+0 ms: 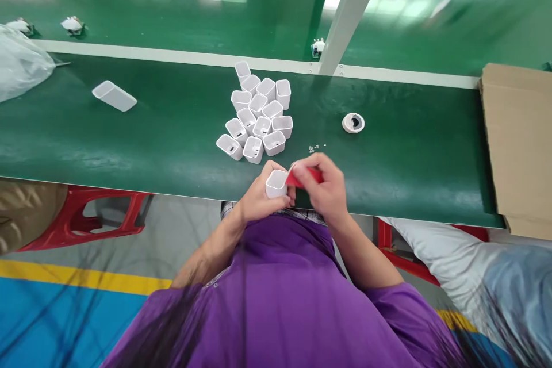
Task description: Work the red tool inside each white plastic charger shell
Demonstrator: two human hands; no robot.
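My left hand [263,192] is closed around a white plastic housing [276,181], a small open-topped box with rounded corners. Pinched in my right hand [325,187] is a flat red piece [308,175], its edge against or very near the housing's right side. What exactly the red piece is, I cannot make out. Just beyond my hands stands a cluster of similar white housings [253,149], mostly with their open ends up; some show small slots inside. Tiny clear bits [311,149] lie on the green work surface [181,144] past my right hand.
A roll of white tape [353,123] lies to the right, and a cardboard sheet [517,144] covers the far right end. One housing [114,96] lies on its side at left, near a plastic bag [23,63]. A metal post [353,11] rises behind the ledge.
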